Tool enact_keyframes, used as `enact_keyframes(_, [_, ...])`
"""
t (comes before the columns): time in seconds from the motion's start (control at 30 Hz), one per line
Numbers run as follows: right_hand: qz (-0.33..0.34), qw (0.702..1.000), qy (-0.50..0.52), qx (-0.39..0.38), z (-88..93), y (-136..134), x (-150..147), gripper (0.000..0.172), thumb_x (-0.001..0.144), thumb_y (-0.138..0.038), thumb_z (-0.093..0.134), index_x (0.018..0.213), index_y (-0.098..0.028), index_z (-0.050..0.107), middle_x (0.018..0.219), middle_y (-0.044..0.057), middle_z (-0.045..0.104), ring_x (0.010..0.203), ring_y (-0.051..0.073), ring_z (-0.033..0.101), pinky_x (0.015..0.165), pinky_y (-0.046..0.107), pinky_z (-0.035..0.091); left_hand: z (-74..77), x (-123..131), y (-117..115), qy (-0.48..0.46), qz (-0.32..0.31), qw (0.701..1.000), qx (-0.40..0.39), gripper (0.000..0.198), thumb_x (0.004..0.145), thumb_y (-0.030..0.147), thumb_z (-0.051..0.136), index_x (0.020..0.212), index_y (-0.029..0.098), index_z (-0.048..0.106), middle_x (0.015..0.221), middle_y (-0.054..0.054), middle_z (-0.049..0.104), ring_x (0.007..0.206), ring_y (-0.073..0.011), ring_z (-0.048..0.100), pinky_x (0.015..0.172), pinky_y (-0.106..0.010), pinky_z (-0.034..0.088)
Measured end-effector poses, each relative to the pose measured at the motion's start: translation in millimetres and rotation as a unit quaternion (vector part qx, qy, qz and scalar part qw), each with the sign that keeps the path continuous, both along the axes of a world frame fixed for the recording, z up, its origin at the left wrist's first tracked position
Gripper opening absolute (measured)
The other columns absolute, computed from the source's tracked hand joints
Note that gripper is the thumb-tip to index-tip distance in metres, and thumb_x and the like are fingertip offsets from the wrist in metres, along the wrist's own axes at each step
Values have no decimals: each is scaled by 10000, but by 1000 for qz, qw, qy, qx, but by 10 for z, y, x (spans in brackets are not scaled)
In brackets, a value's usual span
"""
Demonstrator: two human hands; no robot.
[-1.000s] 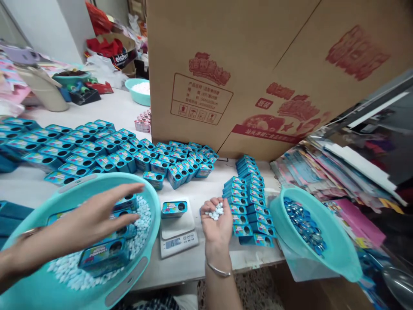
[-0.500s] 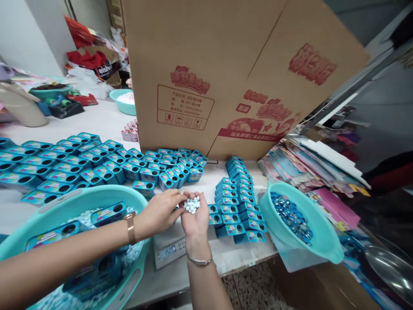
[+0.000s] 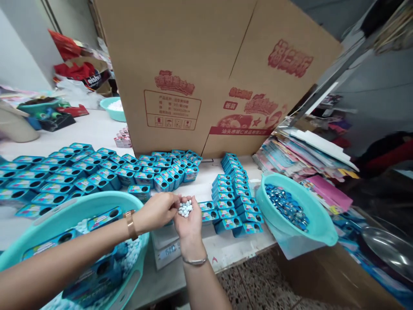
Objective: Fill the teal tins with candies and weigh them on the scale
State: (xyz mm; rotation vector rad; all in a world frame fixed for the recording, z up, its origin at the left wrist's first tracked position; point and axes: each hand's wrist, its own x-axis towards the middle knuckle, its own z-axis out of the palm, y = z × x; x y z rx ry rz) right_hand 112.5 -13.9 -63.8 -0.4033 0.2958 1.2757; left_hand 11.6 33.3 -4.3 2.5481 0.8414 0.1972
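My right hand (image 3: 189, 230) is turned palm up and cupped, with a heap of small pale candies (image 3: 185, 209) lying in it. Over the edge of that palm, my left hand (image 3: 158, 212) has its fingers pressed together; what they pinch, if anything, is hidden. Below both hands sits a digital scale (image 3: 164, 255) with a lit display, partly covered by the hands. Left of it, a large turquoise basin (image 3: 108, 196) holds more pale candies (image 3: 130, 254) and several blue boxes (image 3: 105, 218), partly behind my left forearm.
Rows of blue boxes with round holes (image 3: 61, 176) spread along the table's left and middle. More blue boxes (image 3: 226, 202) stand right of my hands. A turquoise basin (image 3: 318, 221) holds shiny blue pieces (image 3: 287, 206). Behind rises a big cardboard carton (image 3: 206, 51); printed sheets (image 3: 300, 155) are stacked right.
The view has shifted slightly, so most things sit a little further left. My left fingers have drawn closer together at the edge of my right palm, which still holds the candies.
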Motion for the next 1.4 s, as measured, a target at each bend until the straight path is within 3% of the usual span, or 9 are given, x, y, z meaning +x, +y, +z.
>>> enact_keyframes(0.2, [-1,1000,26,-7,48,-77,119,204,837,-249,481,644,-195,520,558,-32,583,703,132,648,825,362,516,50,-88,40,-19,29,998,-55,166,754,215,475,765,197,639,698,3,644,629,-133,561,571,-215,347])
enact_keyframes(0.37, [7,998,67,5,41,-92,140,222,848,-261,470,644,-190,520,553,-33,589,682,128,642,887,406,499,-31,-116,81,10,42,999,-33,153,732,191,462,710,193,613,683,-3,634,621,-138,555,556,-219,341])
enact_keyframes(0.5, [-2,998,55,-1,24,-93,153,227,847,-262,472,636,-191,517,552,-38,576,659,115,629,881,389,503,-100,-162,101,17,57,997,-44,183,757,223,463,811,198,636,754,-19,661,671,-153,590,579,-225,379])
enact_keyframes(0.63, [-36,999,26,-8,73,-178,342,239,859,-239,450,634,-187,514,566,-40,566,627,90,607,835,328,520,-66,-231,149,-24,54,995,-80,225,796,282,463,917,194,631,782,-15,672,688,-155,609,599,-232,419])
enact_keyframes(0.8, [-70,997,-31,-3,143,-406,642,228,865,-216,421,650,-192,494,564,-60,521,572,70,561,702,261,529,118,-371,216,-120,99,984,-85,291,823,360,483,1028,187,596,809,-8,664,715,-147,609,639,-244,453])
enact_keyframes(0.97, [-80,995,-40,39,129,-608,803,179,849,-175,413,680,-195,467,587,-62,493,556,59,523,589,206,490,180,-567,170,-115,111,982,-100,294,832,363,487,1035,186,605,804,-1,664,703,-141,600,644,-250,454])
enact_keyframes(1.27, [-65,991,-112,30,142,-662,738,160,829,-164,442,672,-198,447,598,-71,463,543,55,508,566,195,470,63,-649,49,-49,80,995,-29,295,822,328,499,1052,192,623,914,-37,664,812,-170,605,747,-274,454])
enact_keyframes(1.4, [-67,995,-76,15,125,-565,608,165,840,-200,450,677,-199,476,586,-68,498,558,62,534,625,221,502,27,-605,9,-36,68,997,-12,278,828,322,498,1042,195,624,933,-48,658,819,-181,600,748,-288,453])
